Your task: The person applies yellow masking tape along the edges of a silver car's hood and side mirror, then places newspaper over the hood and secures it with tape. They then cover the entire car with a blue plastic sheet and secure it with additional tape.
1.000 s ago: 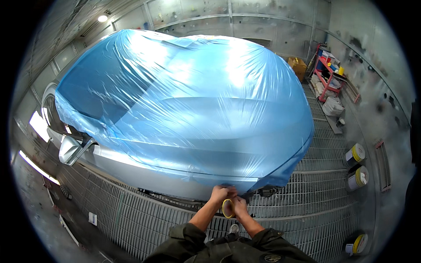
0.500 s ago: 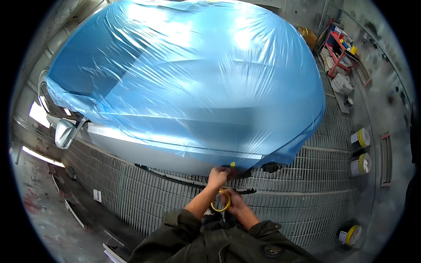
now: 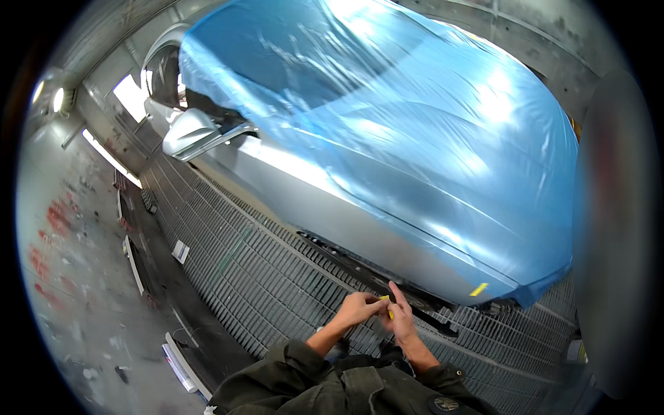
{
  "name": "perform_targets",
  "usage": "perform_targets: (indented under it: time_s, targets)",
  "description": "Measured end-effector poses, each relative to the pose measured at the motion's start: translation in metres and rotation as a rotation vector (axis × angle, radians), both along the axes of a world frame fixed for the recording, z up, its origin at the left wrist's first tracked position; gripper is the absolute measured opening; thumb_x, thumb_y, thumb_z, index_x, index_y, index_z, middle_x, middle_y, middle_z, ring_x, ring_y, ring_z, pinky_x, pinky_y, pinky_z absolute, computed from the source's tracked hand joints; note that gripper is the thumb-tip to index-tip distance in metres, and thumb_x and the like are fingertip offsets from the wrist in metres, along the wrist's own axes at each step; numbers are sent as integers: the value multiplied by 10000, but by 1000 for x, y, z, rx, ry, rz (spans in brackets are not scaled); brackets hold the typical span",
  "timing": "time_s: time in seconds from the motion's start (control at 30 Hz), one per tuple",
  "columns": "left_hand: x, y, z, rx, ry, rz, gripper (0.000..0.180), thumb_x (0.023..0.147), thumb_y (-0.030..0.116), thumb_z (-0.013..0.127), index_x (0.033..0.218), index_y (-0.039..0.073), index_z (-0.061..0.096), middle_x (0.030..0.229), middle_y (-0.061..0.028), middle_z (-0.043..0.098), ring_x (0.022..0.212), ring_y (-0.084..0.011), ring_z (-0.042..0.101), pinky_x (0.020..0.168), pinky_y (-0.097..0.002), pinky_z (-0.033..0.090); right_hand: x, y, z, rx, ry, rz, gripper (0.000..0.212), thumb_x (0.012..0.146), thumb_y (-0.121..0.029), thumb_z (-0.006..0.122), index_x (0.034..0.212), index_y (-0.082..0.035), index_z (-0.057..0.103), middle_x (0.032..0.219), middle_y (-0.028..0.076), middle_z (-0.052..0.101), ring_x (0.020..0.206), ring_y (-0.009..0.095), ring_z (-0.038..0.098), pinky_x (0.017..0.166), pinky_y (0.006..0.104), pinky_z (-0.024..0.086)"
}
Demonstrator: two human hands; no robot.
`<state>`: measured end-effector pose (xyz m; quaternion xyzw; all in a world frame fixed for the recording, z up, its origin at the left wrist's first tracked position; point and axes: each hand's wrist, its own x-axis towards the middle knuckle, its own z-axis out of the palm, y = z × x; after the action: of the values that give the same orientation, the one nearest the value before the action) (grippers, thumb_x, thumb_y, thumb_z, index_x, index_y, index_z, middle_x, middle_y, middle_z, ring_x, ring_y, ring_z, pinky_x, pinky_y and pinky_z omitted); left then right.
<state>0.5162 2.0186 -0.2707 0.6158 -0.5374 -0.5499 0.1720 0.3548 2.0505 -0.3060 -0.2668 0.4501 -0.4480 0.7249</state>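
A silver car (image 3: pixel 290 197) stands before me with blue masking film (image 3: pixel 443 124) draped over its front. One short strip of yellow tape (image 3: pixel 478 289) sticks to the film near its lower front edge. My hands meet close to my body, apart from the car. In my right hand (image 3: pixel 401 322) is a roll of yellow masking tape (image 3: pixel 389 308), mostly hidden by the fingers, and one finger points up. My left hand (image 3: pixel 358 309) pinches at the tape's end beside it.
The car's side mirror (image 3: pixel 190 133) juts out at the left. Under my feet runs a metal grating floor (image 3: pixel 242 277). A stained wall (image 3: pixel 59 228) rises at the left, and a blurred dark upright shape (image 3: pixel 619 228) fills the right side.
My left hand has come off the film, leaving the yellow strip there, and now pinches at the roll in my right hand. The view has turned left along the car.
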Motion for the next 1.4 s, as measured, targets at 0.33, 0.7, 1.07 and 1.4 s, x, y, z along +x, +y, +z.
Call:
perform_targets:
  time_s: [0.33, 0.7, 1.07, 1.4]
  targets:
    - [223, -17, 28, -261, 15, 193, 174, 885, 163, 721, 926, -5, 719, 836, -95, 709, 753, -181, 665, 674, -321, 516, 214, -47, 24, -121, 70, 390, 603, 1014, -136, 483, 1565, -64, 251, 757, 67, 639, 603, 111, 573, 533, 258, 433]
    - [284, -151, 55, -584, 19, 115, 313, 871, 246, 744, 1036, -19, 723, 902, -137, 717, 817, -212, 694, 683, -326, 534, 265, -137, 41, -13, 179, 372, 326, 1064, -303, 492, 1091, -28, 664, 713, 17, 627, 540, 87, 563, 507, 242, 439]
    - [280, -354, 122, -164, 573, 431, 442, 845, 345, 801, 1027, -40, 680, 932, -68, 689, 889, -155, 658, 752, -279, 534, 302, -223, 74, -8, -33, 219, 329, 1063, -273, 503, 1100, 23, 643, 692, 27, 587, 545, 92, 524, 493, 245, 405]
    - [302, -356, 120, -32, 1458, 400, 308, 891, 182, 732, 1169, 99, 629, 1144, -44, 670, 1050, -206, 626, 908, -364, 512, 311, -240, 82, -90, -152, 38, 315, 1063, -262, 499, 1097, 10, 652, 702, 30, 575, 547, 93, 492, 489, 238, 378]
